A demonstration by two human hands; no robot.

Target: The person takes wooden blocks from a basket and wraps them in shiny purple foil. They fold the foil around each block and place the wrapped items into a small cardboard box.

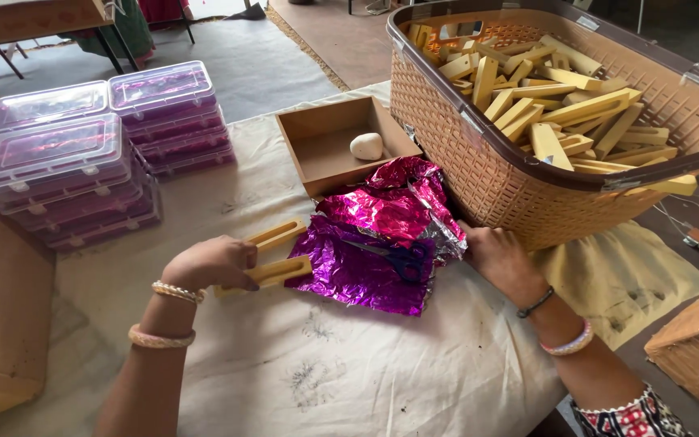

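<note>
On the cloth-covered table [382, 364], the foil sheet [366, 267] lies in the middle with the scissors [402, 257] on it, and two wooden pieces [277, 255] lie just left of it under the left hand [208, 263]. Behind the foil sits an open wooden tray [317, 137] holding a round lump [366, 146]. The woven basket [487, 170] of wooden blocks [560, 105] stands to the right, the right hand [499, 255] before it, and stacked lidded boxes [99, 146] stand far left.

Two hands – left [208, 263], right [499, 257]. Two wood blocks [273, 255] by the left one. One foil sheet [374, 243], one pair of scissors [402, 257]. One tray [321, 146], one white lump [366, 146]. One basket [479, 154] – blocks inside too many to count. Three stacks of boxes [107, 146].
</note>
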